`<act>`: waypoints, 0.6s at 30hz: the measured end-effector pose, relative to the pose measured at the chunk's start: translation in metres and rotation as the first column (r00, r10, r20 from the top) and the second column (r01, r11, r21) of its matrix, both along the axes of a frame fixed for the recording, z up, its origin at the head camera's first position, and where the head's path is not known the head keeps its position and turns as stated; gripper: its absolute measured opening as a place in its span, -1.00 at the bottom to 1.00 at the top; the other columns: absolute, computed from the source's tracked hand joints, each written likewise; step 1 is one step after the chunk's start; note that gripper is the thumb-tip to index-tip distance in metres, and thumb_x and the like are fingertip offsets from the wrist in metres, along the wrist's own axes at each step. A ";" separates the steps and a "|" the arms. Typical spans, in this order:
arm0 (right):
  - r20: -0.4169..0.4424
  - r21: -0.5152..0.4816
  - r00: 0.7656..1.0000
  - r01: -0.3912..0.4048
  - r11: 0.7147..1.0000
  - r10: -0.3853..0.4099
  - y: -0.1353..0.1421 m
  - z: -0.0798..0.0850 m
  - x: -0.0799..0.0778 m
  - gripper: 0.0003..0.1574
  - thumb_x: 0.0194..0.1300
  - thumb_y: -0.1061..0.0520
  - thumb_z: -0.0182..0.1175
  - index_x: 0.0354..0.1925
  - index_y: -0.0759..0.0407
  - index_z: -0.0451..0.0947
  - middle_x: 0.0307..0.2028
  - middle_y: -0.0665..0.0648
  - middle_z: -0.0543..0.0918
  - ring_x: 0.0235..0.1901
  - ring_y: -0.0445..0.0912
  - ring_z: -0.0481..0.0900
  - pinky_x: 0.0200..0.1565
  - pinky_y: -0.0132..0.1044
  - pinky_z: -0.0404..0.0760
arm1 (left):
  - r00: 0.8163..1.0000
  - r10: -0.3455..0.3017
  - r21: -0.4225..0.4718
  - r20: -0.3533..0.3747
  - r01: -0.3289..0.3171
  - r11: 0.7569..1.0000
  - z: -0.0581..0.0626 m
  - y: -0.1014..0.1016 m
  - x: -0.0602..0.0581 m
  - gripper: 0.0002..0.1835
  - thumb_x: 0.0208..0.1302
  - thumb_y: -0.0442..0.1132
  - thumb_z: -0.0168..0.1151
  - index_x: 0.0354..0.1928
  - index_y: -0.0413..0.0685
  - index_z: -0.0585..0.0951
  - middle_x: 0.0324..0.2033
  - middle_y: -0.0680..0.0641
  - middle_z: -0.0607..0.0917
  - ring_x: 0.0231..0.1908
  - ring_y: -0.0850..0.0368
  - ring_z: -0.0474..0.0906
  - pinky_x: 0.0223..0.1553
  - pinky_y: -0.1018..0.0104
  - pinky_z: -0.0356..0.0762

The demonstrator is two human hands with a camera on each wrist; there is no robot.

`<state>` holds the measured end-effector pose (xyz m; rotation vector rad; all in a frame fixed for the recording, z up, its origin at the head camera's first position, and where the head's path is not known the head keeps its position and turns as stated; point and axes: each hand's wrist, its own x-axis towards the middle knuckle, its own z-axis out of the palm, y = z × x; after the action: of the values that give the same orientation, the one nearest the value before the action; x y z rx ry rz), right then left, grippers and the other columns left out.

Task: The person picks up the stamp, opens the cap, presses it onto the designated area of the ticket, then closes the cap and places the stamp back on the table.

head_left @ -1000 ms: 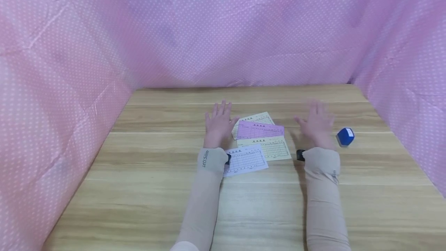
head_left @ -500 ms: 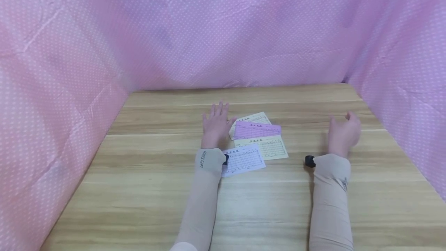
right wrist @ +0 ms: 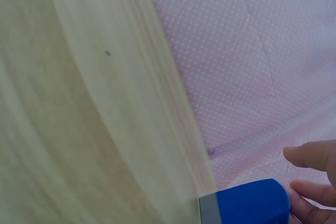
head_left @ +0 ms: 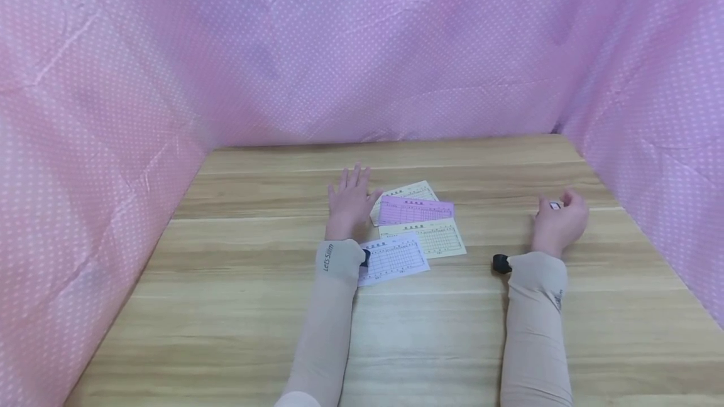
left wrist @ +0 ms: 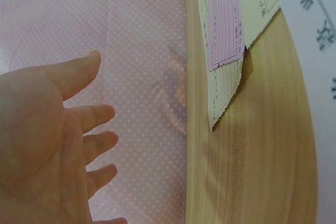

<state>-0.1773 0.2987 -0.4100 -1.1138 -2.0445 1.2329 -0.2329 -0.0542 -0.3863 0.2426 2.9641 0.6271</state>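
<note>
Several printed receipt slips lie overlapped in mid-table: a white slip [head_left: 396,259], a yellow slip [head_left: 435,240], a purple slip [head_left: 418,210] and a pale slip behind [head_left: 421,190]. Beside their left edge my left hand [head_left: 349,206] is spread, fingers straight; its wrist covers part of the white slip. My right hand [head_left: 560,225] is bent over a blue stamp [right wrist: 252,203] with a grey base, at the right. In the right wrist view the fingertips [right wrist: 310,195] are at the stamp's top, while the thumb stands apart from it. In the head view only the stamp's label [head_left: 555,205] shows.
The wooden table [head_left: 237,306] runs back to a pink dotted curtain [head_left: 351,49], which also hangs along both sides. A black wrist camera [head_left: 501,263] juts from the right sleeve.
My right hand has moved right, from beside the slips to the blue stamp, and its fingers have bent. The left hand and the slips have stayed put; the view has shifted slightly.
</note>
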 end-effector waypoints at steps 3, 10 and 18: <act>0.001 -0.008 1.000 0.022 1.000 -0.022 0.000 -0.001 0.000 -0.37 0.24 0.12 0.24 0.28 0.15 0.41 0.24 0.18 0.47 0.23 0.01 0.41 0.34 -0.20 0.32 | 1.000 -0.002 -0.008 -0.005 0.002 1.000 0.000 0.000 -0.001 -0.29 0.47 0.21 -0.20 0.53 0.22 -0.10 0.55 0.08 -0.23 0.54 0.01 -0.41 0.45 -0.22 -0.46; 0.030 -0.052 1.000 0.004 0.999 -0.003 0.003 0.001 -0.002 -0.35 0.26 0.14 0.22 0.31 0.13 0.39 0.29 0.16 0.47 0.26 0.01 0.41 0.36 -0.23 0.31 | 1.000 -0.001 -0.036 -0.021 0.000 0.999 -0.002 0.000 -0.003 -0.27 0.45 0.27 -0.25 0.53 0.23 -0.10 0.55 0.08 -0.22 0.54 0.01 -0.39 0.46 -0.24 -0.40; 0.057 -0.086 0.998 -0.010 0.996 0.015 0.004 0.001 -0.001 -0.37 0.29 0.13 0.21 0.31 0.12 0.38 0.31 0.15 0.45 0.30 -0.01 0.37 0.37 -0.22 0.28 | 1.000 0.000 -0.040 -0.009 0.000 0.999 0.000 0.000 -0.002 -0.27 0.46 0.25 -0.23 0.54 0.22 -0.11 0.55 0.07 -0.24 0.54 0.00 -0.39 0.46 -0.24 -0.36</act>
<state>-0.1788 0.3030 -0.4093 -1.1909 -2.0606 1.3204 -0.2347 -0.0543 -0.3862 0.2431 2.9821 0.5682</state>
